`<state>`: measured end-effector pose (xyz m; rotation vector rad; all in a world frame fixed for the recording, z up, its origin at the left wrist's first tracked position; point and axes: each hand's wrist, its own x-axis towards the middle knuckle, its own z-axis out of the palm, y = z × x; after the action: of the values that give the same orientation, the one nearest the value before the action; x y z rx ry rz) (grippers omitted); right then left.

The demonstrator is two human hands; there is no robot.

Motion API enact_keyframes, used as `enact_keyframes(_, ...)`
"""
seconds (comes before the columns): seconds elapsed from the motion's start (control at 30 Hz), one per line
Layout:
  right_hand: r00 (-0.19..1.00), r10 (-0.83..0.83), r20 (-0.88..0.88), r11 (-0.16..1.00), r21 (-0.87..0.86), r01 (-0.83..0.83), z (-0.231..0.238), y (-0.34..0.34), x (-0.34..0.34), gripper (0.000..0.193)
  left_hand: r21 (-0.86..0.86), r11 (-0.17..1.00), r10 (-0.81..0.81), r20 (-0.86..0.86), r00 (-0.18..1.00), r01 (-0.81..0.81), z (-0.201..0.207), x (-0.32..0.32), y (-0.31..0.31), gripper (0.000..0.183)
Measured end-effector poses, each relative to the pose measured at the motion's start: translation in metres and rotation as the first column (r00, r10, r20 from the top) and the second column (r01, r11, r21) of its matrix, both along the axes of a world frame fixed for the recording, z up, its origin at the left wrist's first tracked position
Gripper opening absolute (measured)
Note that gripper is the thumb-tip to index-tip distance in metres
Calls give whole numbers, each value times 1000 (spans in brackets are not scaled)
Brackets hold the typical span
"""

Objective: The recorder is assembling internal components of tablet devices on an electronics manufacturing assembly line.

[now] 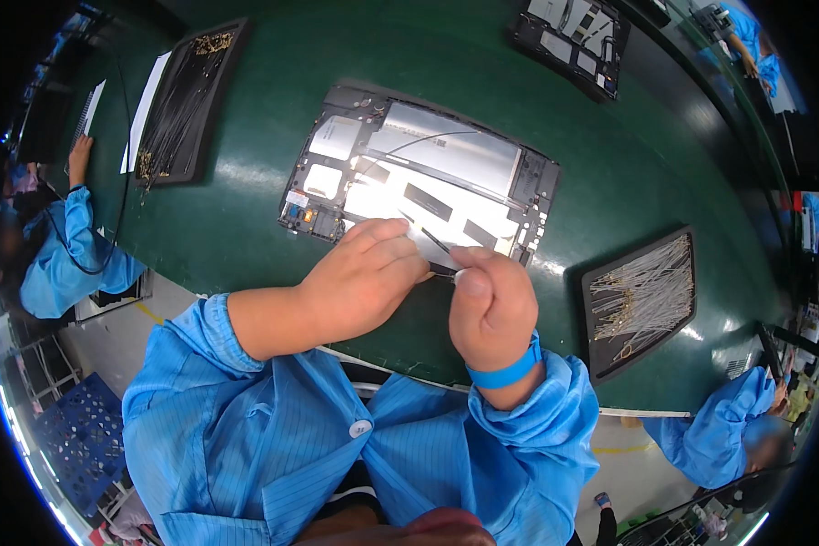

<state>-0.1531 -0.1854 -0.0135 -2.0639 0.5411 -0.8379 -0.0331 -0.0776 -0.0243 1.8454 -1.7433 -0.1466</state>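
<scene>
An opened tablet lies on the green table in front of me, its bright metal plates and dark circuit edges exposed. Both my hands are at its near long edge. My left hand is curled closed over that edge, toward the left; whatever its fingers hold is hidden. Pinched between thumb and fingers of my right hand is a slim dark tool, perhaps tweezers. Its tip points away from me and to the left, over the metal plate. A blue band circles my right wrist.
At the far left sits a black tray of dark cables with gold ends, beside a white sheet. Another black tray of white cables is at the right. A second opened tablet lies at the back. Co-workers in blue sit on both sides.
</scene>
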Motion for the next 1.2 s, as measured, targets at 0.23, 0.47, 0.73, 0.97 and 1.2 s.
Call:
enact_keyframes(0.23, 985, 100, -141, 985, -128, -118, 10, -3, 7, 11, 33, 999, 15, 12, 1000, -15, -1, 1, 5, 21)
enact_keyframes(0.47, 854, -519, 11, 582, 736, 345, 18, -33, -20, 37, -3, 990, 142, 86, 986, -143, 3, 20, 17, 23)
enact_keyframes(0.73, 898, -368, -241, 484, 774, 407, -5, -24, -43, 36, -38, 947, 322, 129, 938, -320, 2, 32, 28, 16)
enact_keyframes(0.97, 924, -176, -340, 455, 804, 383, 5, -29, -42, 44, -66, 804, 595, 89, 799, -591, 5, 57, 35, 25)
enact_keyframes(1.2, 941, 117, -317, 163, 941, 296, 8, -24, -48, 46, 281, 524, 782, -533, 324, -804, 2, 69, 26, 46)
